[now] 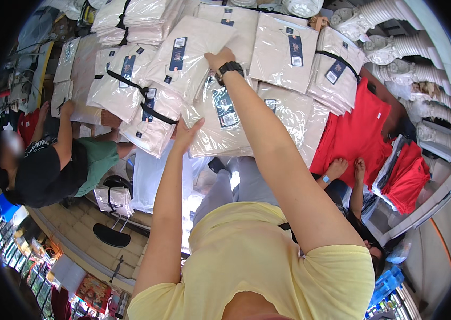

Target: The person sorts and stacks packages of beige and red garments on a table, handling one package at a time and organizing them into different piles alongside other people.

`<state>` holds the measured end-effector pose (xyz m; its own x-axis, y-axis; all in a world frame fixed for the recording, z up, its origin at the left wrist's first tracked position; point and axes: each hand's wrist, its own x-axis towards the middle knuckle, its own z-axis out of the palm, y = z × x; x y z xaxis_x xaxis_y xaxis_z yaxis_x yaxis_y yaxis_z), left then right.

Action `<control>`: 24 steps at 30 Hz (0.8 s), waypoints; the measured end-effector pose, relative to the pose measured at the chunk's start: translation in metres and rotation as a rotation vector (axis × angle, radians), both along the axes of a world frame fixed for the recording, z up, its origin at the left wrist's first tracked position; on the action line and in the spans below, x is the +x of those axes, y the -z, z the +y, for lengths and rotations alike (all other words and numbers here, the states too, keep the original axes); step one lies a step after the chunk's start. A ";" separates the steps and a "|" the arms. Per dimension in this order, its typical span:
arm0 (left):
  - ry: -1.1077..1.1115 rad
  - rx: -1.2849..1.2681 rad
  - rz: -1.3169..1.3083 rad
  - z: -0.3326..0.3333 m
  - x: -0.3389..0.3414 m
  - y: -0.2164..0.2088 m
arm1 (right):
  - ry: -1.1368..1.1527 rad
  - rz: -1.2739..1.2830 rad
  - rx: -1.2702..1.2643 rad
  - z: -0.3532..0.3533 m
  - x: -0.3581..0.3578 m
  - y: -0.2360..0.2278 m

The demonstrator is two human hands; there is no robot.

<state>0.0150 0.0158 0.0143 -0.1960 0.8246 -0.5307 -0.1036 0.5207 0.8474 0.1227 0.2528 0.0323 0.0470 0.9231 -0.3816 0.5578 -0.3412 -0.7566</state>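
Note:
Folded pale beige garments in clear plastic, with dark blue tags, are piled before me. My right hand (220, 60), wearing a black watch, is closed on the right edge of one tilted garment pack (196, 45). My left hand (187, 134) touches the near left edge of another garment pack (212, 130). Its thumb is spread away from its fingers, and it grips nothing visibly. Black bands tie some bundles, such as the tied bundle (153, 128) left of my left hand.
A person (39, 176) handles packs at the left. At the right, another person's hands (337, 168) rest on red garments (353, 133). Stacked white cups (396, 48) line a shelf at the far right. A black stool (112, 235) stands on the tiled floor.

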 end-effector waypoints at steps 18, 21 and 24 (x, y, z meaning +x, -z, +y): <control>-0.009 0.025 0.013 -0.012 -0.015 0.012 | 0.058 0.571 0.250 0.102 0.251 -0.005; 0.081 0.082 -0.035 0.018 0.013 0.019 | 0.231 -0.325 0.368 0.140 0.381 0.048; 0.050 0.035 0.027 -0.001 -0.006 0.016 | 0.133 -0.312 0.232 0.120 0.336 0.069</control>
